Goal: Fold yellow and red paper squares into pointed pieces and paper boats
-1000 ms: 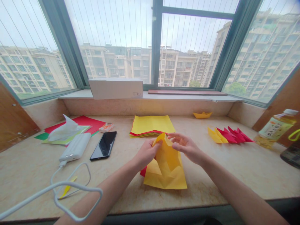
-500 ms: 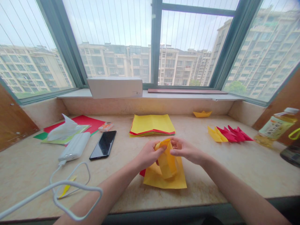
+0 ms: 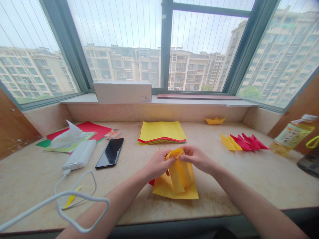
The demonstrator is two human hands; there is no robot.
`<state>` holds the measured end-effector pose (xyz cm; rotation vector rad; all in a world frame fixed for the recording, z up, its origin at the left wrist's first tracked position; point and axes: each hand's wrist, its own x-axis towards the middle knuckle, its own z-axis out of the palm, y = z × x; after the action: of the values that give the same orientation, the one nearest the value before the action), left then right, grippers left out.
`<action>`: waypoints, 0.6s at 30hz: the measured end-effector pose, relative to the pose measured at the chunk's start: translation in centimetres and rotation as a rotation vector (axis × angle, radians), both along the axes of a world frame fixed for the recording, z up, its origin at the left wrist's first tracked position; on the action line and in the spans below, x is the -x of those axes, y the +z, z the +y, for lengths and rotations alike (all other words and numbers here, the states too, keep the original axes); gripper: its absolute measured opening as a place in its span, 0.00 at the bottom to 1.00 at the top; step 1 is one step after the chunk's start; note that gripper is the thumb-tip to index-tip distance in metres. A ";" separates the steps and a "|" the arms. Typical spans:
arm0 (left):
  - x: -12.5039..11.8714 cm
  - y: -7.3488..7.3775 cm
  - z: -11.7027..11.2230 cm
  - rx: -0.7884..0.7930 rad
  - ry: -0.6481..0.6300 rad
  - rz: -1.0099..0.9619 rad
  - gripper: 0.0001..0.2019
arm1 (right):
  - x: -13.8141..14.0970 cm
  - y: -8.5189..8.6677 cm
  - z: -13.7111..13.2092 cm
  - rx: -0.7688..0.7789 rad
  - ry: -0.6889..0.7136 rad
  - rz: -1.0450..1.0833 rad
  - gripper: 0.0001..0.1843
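Observation:
A partly folded sheet of yellow-orange paper [image 3: 177, 177] is held up between my two hands, its top edge curled over. My left hand [image 3: 161, 163] pinches its left side between thumb and fingers. On the other side, my right hand [image 3: 193, 157] grips the upper right edge, thumb in front. Beneath it lies a flat yellow-orange sheet [image 3: 191, 192] on the counter, with a bit of red paper [image 3: 152, 182] poking out at the left. Some of my fingertips are hidden behind the folded paper.
Beyond my hands sits a stack of coloured paper [image 3: 162, 132]. Folded paper pieces [image 3: 244, 142] and a paper boat [image 3: 215, 121] lie to the right, near a bottle [image 3: 291, 136]. Leftward are a phone [image 3: 110, 153], a power bank [image 3: 79, 155] and a looping white cable [image 3: 82, 196].
My right hand has moved slightly left, closing its fingers on the paper's upper edge. The folded paper's top has bent over more and its opening has narrowed.

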<state>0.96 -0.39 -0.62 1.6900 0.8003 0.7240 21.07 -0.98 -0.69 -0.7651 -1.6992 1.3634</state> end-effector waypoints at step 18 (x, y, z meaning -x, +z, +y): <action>0.2 -0.1 0.2 0.047 0.028 0.104 0.19 | -0.8 -1.1 0.1 -0.904 -0.256 -0.380 0.16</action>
<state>0.78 -0.15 -0.68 1.6878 0.9085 0.6355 21.91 -0.84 -1.81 -0.6759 -2.1436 0.1893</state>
